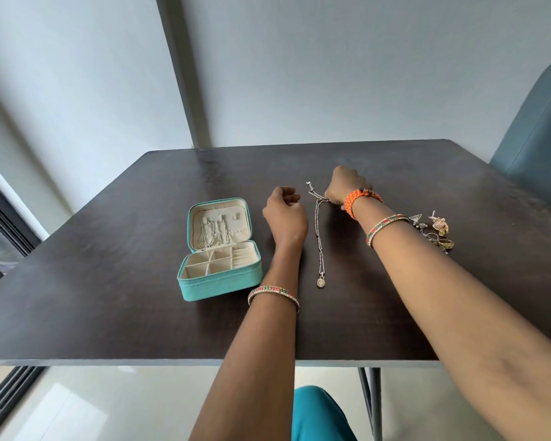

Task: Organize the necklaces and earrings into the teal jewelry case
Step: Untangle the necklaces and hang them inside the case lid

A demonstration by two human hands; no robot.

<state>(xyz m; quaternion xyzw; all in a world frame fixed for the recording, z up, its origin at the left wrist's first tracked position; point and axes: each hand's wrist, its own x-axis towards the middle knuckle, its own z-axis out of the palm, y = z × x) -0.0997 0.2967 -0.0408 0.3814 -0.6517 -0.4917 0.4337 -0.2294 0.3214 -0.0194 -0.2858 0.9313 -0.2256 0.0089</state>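
The teal jewelry case (218, 283) stands open on the dark table, left of centre. Several silver chains (215, 232) hang inside its cream lid, and the tray's small compartments look empty. A silver necklace (319, 230) with a round pendant lies stretched out between my arms. My right hand (345, 184) pinches this necklace near its far end, fingers closed on the chain. My left hand (283, 211) hovers loosely curled beside the chain, holding nothing. A small pile of earrings and rings (436, 232) lies to the right of my right forearm.
The dark table (109, 297) ends at a front edge close to me. A blue chair back (535, 132) stands at the far right corner. A grey wall lies behind the table, and a window frame runs along the left.
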